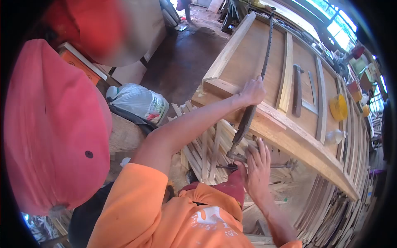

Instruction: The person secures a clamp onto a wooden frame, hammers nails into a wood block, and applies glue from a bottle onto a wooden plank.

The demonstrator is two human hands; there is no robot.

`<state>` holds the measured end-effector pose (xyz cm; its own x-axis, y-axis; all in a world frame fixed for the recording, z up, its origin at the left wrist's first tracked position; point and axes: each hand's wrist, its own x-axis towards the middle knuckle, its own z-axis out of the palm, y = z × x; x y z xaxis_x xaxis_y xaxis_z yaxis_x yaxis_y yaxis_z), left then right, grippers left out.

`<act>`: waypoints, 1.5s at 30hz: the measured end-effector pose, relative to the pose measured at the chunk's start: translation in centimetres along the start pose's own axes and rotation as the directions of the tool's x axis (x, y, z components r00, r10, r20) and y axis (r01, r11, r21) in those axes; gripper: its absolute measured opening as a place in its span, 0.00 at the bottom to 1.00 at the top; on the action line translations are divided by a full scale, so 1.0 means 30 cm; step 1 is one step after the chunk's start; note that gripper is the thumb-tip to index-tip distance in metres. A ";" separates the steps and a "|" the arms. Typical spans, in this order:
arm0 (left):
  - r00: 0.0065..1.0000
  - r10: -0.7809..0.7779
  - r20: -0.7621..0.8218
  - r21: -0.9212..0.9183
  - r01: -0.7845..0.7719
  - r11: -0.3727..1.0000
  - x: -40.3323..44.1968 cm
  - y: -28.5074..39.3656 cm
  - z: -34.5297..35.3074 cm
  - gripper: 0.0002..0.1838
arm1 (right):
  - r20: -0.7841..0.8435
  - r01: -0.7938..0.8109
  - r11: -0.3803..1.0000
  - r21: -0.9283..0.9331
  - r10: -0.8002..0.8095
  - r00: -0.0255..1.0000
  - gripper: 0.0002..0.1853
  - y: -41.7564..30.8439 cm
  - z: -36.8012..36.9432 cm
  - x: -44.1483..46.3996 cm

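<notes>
A long bar clamp with a dark, notched bar lies across a wooden framed panel, its near end sticking out past the panel's edge. My left hand is closed around the bar, just above the near rail. Lower down, my right hand is at the clamp's metal screw end, thumb on one side and fingers on the other. Part of that end is hidden by the hand. On the panel, right of the bar, lie a hammer and a metal square.
A yellow round object and a clear plastic bottle are farther right on the panel. Wood strips lie beneath it, with more stacked at right. A large red cap fills the left, near a plastic bag.
</notes>
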<state>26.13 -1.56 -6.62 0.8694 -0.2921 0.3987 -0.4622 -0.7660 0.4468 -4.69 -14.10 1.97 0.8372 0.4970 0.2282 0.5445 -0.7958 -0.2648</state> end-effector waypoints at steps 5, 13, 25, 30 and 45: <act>0.960 -0.279 0.021 -0.298 0.273 0.915 -0.045 0.080 -0.100 0.13 | 0.104 -0.230 0.827 0.513 0.206 0.973 0.32 -0.029 0.352 -0.003; 0.991 -0.022 0.136 0.047 0.016 0.999 -0.043 0.016 -0.055 0.09 | 0.311 -0.468 0.089 0.880 0.636 0.706 0.28 -0.228 0.249 0.076; 0.999 0.042 -0.023 -0.002 -0.042 0.999 -0.045 -0.006 -0.013 0.10 | 0.427 -0.522 -0.040 0.852 0.630 0.648 0.18 -0.165 0.229 0.154; 0.984 0.176 -0.038 0.085 -0.172 0.981 -0.059 0.053 -0.102 0.10 | 0.334 -0.143 -0.807 0.573 0.071 0.940 0.47 -0.108 0.337 0.179; 0.988 0.003 0.157 -0.098 0.012 0.995 -0.027 -0.018 -0.021 0.14 | -0.001 -0.080 0.853 0.515 0.094 0.996 0.35 -0.220 -0.147 0.146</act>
<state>25.57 -0.54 -6.70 0.8845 -0.3810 0.2692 -0.4664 -0.7099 0.5277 -4.84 -8.18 8.85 0.8849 0.4192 0.2031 0.4231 -0.5407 -0.7271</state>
